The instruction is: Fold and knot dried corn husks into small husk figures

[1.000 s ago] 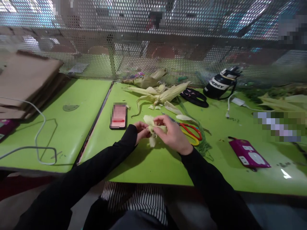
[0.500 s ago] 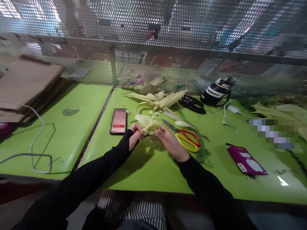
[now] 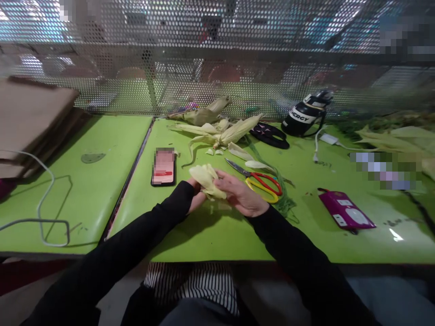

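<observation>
A perforated metal screen (image 3: 190,77) backs my lime-green table (image 3: 204,244), where loose corn husks (image 3: 238,131) lie in a heap. Red-and-yellow-handled scissors (image 3: 248,174) rest just beyond my right hand (image 3: 243,194). Its fingers and thumb, and those of my left hand (image 3: 196,200), partly hidden, are closed on a folded corn-husk bundle (image 3: 205,181), held over the table between my hands.

Had open passage along the near part of the green tabletop (image 3: 204,248) and between green twine (image 3: 287,203) and purple case (image 3: 345,210); met scissors (image 3: 250,174) rightward, corn husks (image 3: 238,131) and perforated metal screen (image 3: 272,93) ahead, smartphone (image 3: 164,166) leftward.
</observation>
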A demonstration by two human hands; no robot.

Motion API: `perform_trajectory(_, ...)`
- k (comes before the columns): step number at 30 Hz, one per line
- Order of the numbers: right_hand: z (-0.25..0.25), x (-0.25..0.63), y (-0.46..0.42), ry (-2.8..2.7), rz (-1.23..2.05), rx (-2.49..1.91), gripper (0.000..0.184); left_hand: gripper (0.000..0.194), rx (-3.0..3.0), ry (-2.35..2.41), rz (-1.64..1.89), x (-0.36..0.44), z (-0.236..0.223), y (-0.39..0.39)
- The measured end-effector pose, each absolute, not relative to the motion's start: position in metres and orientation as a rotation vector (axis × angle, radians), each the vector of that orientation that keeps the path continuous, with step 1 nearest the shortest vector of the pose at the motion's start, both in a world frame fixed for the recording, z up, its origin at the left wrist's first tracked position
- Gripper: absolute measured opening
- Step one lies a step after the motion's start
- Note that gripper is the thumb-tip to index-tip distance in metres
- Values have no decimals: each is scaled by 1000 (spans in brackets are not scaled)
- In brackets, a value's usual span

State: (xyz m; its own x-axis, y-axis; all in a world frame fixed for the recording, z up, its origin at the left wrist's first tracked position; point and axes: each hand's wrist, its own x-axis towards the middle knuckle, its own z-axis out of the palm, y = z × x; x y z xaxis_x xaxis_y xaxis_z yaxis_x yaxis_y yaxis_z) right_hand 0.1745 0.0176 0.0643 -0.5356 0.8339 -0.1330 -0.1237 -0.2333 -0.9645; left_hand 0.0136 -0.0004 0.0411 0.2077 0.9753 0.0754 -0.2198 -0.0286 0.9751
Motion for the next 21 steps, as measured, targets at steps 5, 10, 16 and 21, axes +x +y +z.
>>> perform_trajectory(5,69,182,16,-1472,1846,-954,34,6,1456,923,999,14,34,-1)
perform_trajectory(10,65,181,19,-1399,1602,-1008,22,12,1460,1030,969,9,30,3)
perform_trajectory(16,52,183,36,-1161,1208,-1050,16,16,1552,1082,1122,5,37,-1)
perform_trajectory(21,49,191,39,-1220,913,-1064,16,22,1330,911,914,-3,41,0)
